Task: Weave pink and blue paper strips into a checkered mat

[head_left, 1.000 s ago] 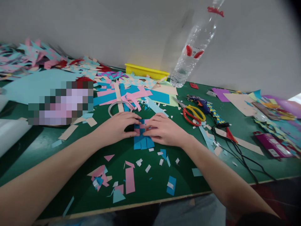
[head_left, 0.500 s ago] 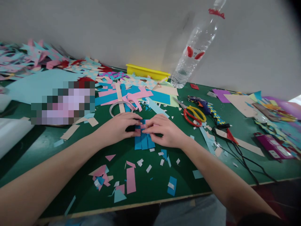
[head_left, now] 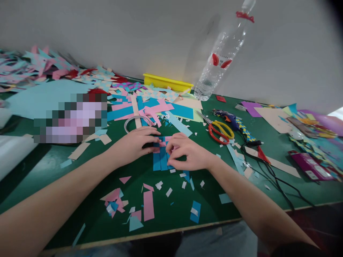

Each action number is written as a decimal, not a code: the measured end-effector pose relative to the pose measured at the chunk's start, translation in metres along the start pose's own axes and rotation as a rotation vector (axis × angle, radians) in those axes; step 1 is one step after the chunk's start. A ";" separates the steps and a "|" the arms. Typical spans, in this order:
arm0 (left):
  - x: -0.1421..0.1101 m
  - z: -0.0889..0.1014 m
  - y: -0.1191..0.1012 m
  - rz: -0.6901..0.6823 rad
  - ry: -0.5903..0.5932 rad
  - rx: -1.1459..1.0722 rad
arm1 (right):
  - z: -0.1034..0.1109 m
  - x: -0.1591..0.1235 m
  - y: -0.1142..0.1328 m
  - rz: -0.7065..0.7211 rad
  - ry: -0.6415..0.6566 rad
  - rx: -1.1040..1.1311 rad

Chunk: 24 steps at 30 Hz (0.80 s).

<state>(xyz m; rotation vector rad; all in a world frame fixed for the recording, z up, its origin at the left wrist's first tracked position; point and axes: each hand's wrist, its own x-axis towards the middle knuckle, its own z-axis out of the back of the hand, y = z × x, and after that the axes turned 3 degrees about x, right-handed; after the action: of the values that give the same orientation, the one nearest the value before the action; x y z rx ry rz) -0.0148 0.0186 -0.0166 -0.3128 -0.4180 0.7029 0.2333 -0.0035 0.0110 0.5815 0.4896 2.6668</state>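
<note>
A small woven piece of blue and pink paper strips (head_left: 160, 160) lies on the green table between my hands. My left hand (head_left: 136, 142) grips its left side, fingertips on the upper rows. My right hand (head_left: 187, 151) is curled over the right side, with thumb and forefinger bent at a blue strip; its fingers cover much of that side. Just behind my left hand lies a roll of clear tape (head_left: 127, 123). Scissors with red and yellow handles (head_left: 218, 132) rest beyond my right hand.
Paper scraps (head_left: 148, 205) are scattered near the front edge. A tall clear bottle (head_left: 218, 59) leans at the wall beside a yellow tray (head_left: 167, 84). Paper strips (head_left: 158, 107) pile up behind my hands. A purple packet (head_left: 309, 166) and dark cords (head_left: 277, 184) lie right.
My right hand's thumb and forefinger have spread apart, and the thumb has moved down toward the near end of the blue strips. My left hand stays almost in place.
</note>
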 end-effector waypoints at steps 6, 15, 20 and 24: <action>0.001 0.000 -0.003 -0.011 0.008 0.002 | -0.001 -0.006 -0.011 -0.116 -0.328 -0.337; -0.004 0.003 -0.008 0.109 -0.055 -0.094 | -0.001 -0.007 -0.016 -0.260 -0.541 -0.384; -0.002 0.003 -0.008 0.234 -0.112 -0.217 | -0.001 -0.006 -0.019 -0.402 -0.581 -0.176; 0.001 0.008 -0.009 0.320 -0.208 -0.452 | -0.003 -0.004 -0.023 -0.613 -0.605 0.226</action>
<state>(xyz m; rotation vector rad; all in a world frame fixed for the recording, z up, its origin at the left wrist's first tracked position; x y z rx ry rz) -0.0125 0.0135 -0.0058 -0.7486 -0.7371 0.9562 0.2419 0.0137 -0.0021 1.0546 0.6543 1.7607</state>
